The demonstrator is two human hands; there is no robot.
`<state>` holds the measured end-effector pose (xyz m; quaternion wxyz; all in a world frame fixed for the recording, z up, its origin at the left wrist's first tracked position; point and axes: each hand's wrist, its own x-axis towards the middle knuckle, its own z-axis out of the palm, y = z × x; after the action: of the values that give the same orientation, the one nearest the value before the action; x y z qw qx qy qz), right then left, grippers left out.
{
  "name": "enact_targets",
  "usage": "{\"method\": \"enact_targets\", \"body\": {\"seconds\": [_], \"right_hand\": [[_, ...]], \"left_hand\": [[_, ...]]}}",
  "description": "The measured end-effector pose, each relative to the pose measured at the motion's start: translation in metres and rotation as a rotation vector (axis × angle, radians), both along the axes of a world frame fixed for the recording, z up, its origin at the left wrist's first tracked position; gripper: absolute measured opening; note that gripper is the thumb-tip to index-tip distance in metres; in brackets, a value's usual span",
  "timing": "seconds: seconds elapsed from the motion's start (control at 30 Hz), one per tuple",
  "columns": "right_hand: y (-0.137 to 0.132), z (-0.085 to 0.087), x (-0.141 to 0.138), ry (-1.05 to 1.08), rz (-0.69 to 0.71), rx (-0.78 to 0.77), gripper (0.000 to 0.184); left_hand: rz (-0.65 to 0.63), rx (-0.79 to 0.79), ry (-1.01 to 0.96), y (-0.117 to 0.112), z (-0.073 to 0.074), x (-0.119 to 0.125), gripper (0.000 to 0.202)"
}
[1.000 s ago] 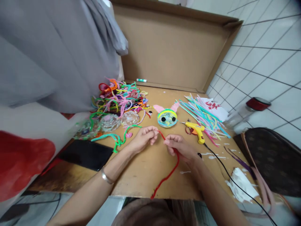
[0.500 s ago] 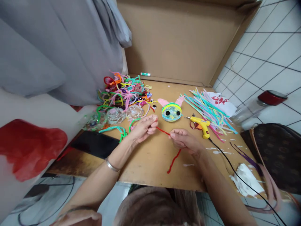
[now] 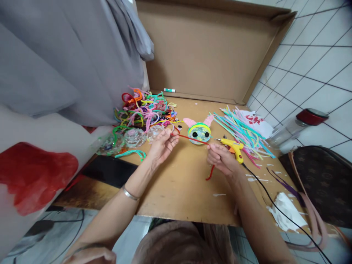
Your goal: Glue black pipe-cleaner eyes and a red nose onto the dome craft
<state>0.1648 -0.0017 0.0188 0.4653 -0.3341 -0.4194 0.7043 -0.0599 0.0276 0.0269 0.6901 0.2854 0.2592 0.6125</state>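
Observation:
A red pipe cleaner (image 3: 192, 139) is stretched between my two hands above the table. My left hand (image 3: 163, 145) pinches one end between thumb and fingers. My right hand (image 3: 221, 157) is closed on it further along, and a short curled tail hangs below that hand. Just behind the pipe cleaner stands a round animal face (image 3: 199, 136) with black eyes, a yellow and green band and pink ears. A yellow glue gun (image 3: 233, 146) lies beside my right hand, its nozzle pointing left.
A tangled heap of colourful pipe cleaners (image 3: 145, 110) lies at the back left, near clear plastic discs (image 3: 134, 137) and a black phone (image 3: 110, 170). Straight pipe cleaners (image 3: 242, 126), a bottle (image 3: 299, 124), a brown bag (image 3: 321, 183) and crumpled tissue (image 3: 287, 212) are on the right.
My hands have moved apart, the right one to the right and upward, the left slightly left. More red pipe cleaner shows between them, and the hanging tail is shorter.

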Motion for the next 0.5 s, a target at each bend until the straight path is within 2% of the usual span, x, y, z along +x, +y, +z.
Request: {"method": "enact_targets", "body": {"seconds": [0.1, 0.17, 0.33, 0.5], "right_hand": [[0.010, -0.001, 0.000, 0.113, -0.179, -0.008, 0.013], [0.015, -0.003, -0.004, 0.153, -0.248, -0.017, 0.012], [0.020, -0.011, -0.015, 0.167, -0.282, -0.014, 0.016], [0.019, -0.015, -0.015, 0.167, -0.290, -0.003, 0.016]], "left_hand": [[-0.004, 0.029, -0.013, 0.000, -0.006, 0.017, 0.024], [0.029, 0.052, -0.019, 0.000, -0.012, 0.029, 0.027], [0.068, 0.086, 0.035, -0.006, -0.027, 0.047, 0.032], [0.052, 0.121, 0.073, -0.017, -0.031, 0.052, 0.033]]}}
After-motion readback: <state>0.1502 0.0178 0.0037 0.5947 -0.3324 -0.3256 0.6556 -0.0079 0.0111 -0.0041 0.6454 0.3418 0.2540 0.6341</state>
